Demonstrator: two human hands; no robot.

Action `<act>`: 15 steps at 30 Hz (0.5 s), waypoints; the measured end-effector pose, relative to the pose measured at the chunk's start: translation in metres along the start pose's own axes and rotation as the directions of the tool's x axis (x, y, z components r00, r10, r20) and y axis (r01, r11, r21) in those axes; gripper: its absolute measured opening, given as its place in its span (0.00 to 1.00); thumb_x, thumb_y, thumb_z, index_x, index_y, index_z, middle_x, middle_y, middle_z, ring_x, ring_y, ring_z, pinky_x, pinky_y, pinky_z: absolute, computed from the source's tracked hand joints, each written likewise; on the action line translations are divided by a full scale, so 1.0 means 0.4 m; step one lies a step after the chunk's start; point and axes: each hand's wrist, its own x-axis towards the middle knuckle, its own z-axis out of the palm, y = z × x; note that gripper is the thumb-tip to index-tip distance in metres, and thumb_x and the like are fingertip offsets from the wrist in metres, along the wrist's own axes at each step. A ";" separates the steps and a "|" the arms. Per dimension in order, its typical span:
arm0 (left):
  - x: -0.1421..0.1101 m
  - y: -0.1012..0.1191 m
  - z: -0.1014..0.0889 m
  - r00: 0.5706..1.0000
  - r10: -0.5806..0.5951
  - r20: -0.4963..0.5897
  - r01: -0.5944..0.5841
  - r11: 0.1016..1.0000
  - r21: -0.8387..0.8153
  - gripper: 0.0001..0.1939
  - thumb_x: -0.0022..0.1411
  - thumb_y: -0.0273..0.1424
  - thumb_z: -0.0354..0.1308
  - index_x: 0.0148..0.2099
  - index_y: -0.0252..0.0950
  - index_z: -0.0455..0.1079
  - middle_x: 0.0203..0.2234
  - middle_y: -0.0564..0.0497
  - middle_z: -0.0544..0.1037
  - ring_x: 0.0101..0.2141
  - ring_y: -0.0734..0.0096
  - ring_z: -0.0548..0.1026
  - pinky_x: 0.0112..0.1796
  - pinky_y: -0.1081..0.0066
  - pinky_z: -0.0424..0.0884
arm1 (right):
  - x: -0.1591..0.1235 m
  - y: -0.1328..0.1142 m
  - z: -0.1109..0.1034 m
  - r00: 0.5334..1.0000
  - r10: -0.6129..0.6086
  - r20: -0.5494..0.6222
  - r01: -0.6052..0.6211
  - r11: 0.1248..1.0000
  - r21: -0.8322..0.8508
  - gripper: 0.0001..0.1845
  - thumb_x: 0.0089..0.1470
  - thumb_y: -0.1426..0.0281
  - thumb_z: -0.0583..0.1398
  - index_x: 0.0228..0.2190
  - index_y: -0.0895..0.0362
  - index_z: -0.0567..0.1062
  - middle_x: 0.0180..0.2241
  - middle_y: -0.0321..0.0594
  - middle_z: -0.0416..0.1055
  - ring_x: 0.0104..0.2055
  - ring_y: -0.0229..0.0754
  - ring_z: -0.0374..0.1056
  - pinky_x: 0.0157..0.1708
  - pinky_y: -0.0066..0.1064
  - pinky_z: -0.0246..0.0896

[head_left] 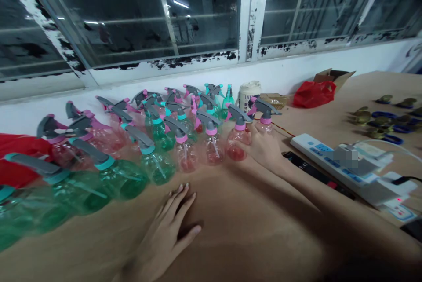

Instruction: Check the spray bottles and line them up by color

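Observation:
My left hand [166, 231] lies on the brown tabletop with its fingers spread, holding nothing, in front of the spray bottles. At the right end of the front row, my right hand [265, 148] is closed at the body of a pink clear spray bottle [236, 150] with a grey and pink trigger head. Another pink spray bottle [265, 126] stands just behind that hand, its lower part hidden. To the left are more pink bottles [186, 159] and green bottles [123, 181] with grey and teal heads, standing close together in rows.
Right of my right arm lie a phone [301, 165] and a white power strip [332, 161] with chargers and cables. Behind stand a paper cup [249, 93], a red bag [314, 94] and an open carton [336, 77]. Gold and blue items [385, 121] lie far right. Another red bag [23, 159] is left.

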 end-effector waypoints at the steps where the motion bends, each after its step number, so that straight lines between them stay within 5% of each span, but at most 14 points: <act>1: 0.000 0.001 0.001 1.000 -0.003 -0.001 0.003 1.000 0.002 0.32 0.64 0.47 0.52 0.65 0.41 0.51 0.63 0.44 0.56 0.60 0.51 0.58 0.55 0.51 0.60 | -0.010 0.002 -0.006 1.000 -0.006 0.002 0.006 1.000 -0.015 0.32 0.53 0.47 0.51 0.47 0.60 0.69 0.42 0.57 0.75 0.37 0.61 0.73 0.30 0.46 0.64; 9: 0.004 0.015 0.003 0.999 -0.043 -0.001 0.043 0.999 -0.004 0.28 0.66 0.47 0.50 0.63 0.40 0.55 0.63 0.44 0.57 0.61 0.52 0.57 0.57 0.50 0.57 | -0.154 0.016 -0.078 0.998 -0.067 0.014 0.069 0.991 -0.111 0.37 0.51 0.40 0.49 0.44 0.59 0.69 0.32 0.51 0.76 0.28 0.59 0.74 0.20 0.40 0.61; 15: 0.011 0.028 0.002 0.997 -0.072 0.004 0.072 0.997 -0.003 0.27 0.66 0.47 0.49 0.62 0.39 0.57 0.62 0.43 0.58 0.61 0.54 0.56 0.57 0.50 0.55 | -0.232 -0.043 -0.101 0.964 -0.265 0.000 0.265 0.964 0.020 0.33 0.51 0.43 0.51 0.41 0.59 0.71 0.36 0.53 0.75 0.41 0.60 0.72 0.34 0.46 0.68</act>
